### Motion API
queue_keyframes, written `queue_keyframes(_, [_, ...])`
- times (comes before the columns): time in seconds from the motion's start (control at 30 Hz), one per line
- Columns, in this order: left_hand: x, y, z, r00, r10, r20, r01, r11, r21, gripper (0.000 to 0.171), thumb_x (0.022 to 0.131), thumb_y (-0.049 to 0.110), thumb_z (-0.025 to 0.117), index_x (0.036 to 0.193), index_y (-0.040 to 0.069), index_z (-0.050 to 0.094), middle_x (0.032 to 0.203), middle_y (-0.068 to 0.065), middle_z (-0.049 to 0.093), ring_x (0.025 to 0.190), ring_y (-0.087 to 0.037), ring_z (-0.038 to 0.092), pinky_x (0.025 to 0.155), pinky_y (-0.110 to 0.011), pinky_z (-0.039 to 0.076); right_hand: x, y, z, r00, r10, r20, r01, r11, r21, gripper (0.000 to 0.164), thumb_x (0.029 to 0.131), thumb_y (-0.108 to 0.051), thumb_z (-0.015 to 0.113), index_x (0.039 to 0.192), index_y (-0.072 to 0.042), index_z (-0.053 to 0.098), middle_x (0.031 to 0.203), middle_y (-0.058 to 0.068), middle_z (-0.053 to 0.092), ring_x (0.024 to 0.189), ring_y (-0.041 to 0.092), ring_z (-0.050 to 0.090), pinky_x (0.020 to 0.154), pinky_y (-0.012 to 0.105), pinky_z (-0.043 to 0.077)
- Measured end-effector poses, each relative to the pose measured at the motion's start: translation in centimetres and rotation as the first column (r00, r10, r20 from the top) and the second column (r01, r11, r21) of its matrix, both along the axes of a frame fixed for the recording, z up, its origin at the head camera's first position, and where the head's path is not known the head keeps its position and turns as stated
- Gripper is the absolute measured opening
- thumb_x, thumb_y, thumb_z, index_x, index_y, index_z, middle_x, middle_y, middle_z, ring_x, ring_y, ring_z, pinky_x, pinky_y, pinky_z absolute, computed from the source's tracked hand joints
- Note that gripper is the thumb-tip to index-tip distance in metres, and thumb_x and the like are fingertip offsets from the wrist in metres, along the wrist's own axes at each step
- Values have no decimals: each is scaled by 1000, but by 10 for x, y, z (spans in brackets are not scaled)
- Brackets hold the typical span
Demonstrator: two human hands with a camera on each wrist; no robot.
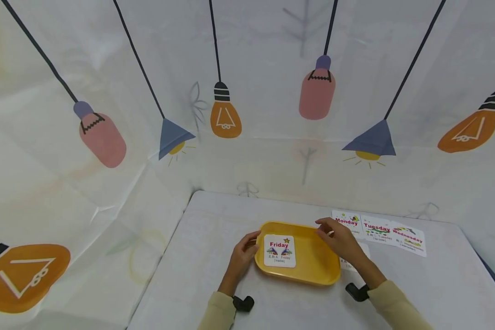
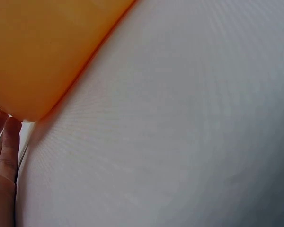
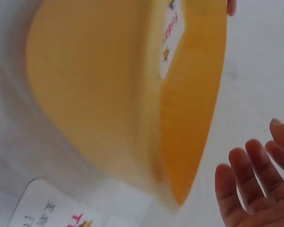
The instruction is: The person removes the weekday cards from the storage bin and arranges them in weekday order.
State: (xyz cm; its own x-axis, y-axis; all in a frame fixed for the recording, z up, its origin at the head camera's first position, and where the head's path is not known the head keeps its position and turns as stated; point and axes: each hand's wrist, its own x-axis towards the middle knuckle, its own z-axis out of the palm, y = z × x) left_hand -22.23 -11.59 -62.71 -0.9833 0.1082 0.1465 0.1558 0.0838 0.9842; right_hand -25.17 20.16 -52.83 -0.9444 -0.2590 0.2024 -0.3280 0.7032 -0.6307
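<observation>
Spanning the gap between your hands: yellow tray (image 1: 313, 256), left rim at your left hand (image 1: 241, 254), right end just beside your right hand (image 1: 339, 236). "Friday" card (image 1: 279, 257) lies inside; "Monday" card (image 1: 346, 221), "Tuesday" card (image 1: 375, 229), "Wednesday" card (image 1: 408, 238) sit beyond, rightward. Your left fingers grip the rim; your right fingers are loosely bent, parted, clear of the tray.
</observation>
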Motion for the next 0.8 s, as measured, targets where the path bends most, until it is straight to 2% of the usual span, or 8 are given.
queue_keyframes(0.1, [1, 0, 0, 1000, -2, -5, 2, 1000, 2, 39, 100, 13, 58, 138, 14, 58, 138, -14, 59, 122, -33, 60, 99, -21, 50, -3, -13, 3, 996, 90, -3, -90, 996, -25, 26, 91, -8, 70, 117, -6, 66, 98, 3, 71, 87, 15, 65, 79, 28, 60])
queue_keyframes(0.27, [1, 0, 0, 999, 3, 32, -3, 1000, -10, 37, 100, 15, 57, 137, 20, 59, 139, -8, 60, 124, -28, 60, 100, -18, 48, -8, -29, 5, 977, 213, 11, -212, 977, -14, 20, 92, -11, 71, 111, -7, 69, 100, 1, 73, 87, 11, 66, 83, 34, 60])
queue_keyframes(0.37, [1, 0, 0, 998, 10, 55, -10, 1000, -12, 37, 100, 16, 58, 136, 24, 59, 138, -4, 60, 124, -25, 60, 100, -17, 47, -11, -36, 5, 958, 281, 53, -281, 960, -3, 20, 94, -15, 69, 111, -6, 69, 100, 0, 72, 89, 12, 66, 85, 40, 59])
queue_keyframes(0.5, [1, 1, 0, 999, 9, 49, -9, 1000, 3, 37, 100, 14, 58, 136, 23, 60, 138, -4, 60, 123, -26, 60, 99, -17, 47, -17, -43, 5, 927, 362, 93, -364, 931, 1, 24, 95, -18, 68, 113, -3, 67, 105, 8, 72, 95, 18, 67, 90, 47, 57])
queue_keyframes(0.57, [2, 2, 4, 999, 8, 53, -8, 1000, 1, 38, 100, 12, 56, 138, 20, 59, 139, -7, 60, 124, -29, 59, 99, -16, 47, -20, -46, 5, 915, 390, 105, -393, 919, 12, 25, 94, -18, 68, 114, -2, 67, 108, 11, 72, 98, 21, 67, 90, 47, 57])
queue_keyframes(0.7, [3, 1, 7, 999, 7, 50, -6, 1000, -14, 38, 101, 13, 56, 138, 21, 58, 140, -8, 59, 124, -29, 59, 99, -17, 47, -25, -51, 4, 892, 434, 126, -440, 897, 29, 23, 94, -13, 68, 114, -1, 67, 108, 10, 71, 99, 24, 67, 90, 47, 57])
queue_keyframes(0.8, [1, 0, 4, 999, 5, 40, -4, 1000, -21, 38, 100, 15, 57, 137, 24, 59, 139, -6, 60, 122, -28, 60, 99, -19, 49, -29, -54, 0, 877, 458, 143, -467, 883, 40, 23, 94, -12, 68, 114, 0, 67, 109, 12, 71, 100, 27, 67, 91, 48, 56])
